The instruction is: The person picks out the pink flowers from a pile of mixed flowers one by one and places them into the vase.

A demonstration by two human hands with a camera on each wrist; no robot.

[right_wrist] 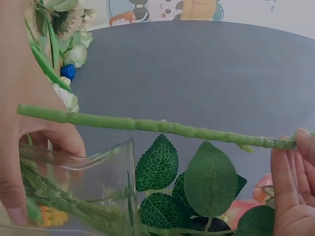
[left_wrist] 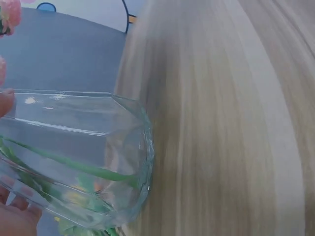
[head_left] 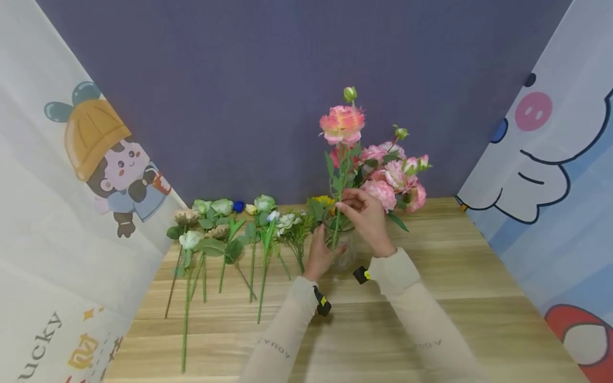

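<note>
A clear glass vase [head_left: 347,254] stands upright with several stems inside. My left hand [head_left: 321,256] grips its side, the thumb [left_wrist: 6,102] and fingers on opposite sides of the glass [left_wrist: 64,113]. With thumb and fingertips, my right hand [head_left: 367,219] pinches the green stem [right_wrist: 162,127] of a pink-orange artificial flower [head_left: 342,125] with a bud above it. In the right wrist view the stem's bare lower end passes outside the vase rim [right_wrist: 132,182], near my left hand [right_wrist: 47,113]. Pink peonies [head_left: 383,191] lean out of the vase to the right.
Left of the vase, several loose flowers lie on the wooden table [head_left: 230,340]: white-green roses [head_left: 191,239], a blue bud [head_left: 238,206] and small white blooms [head_left: 287,221]. A yellow-orange flower [head_left: 324,201] shows behind the left hand. A dark panel [head_left: 239,96] closes the back.
</note>
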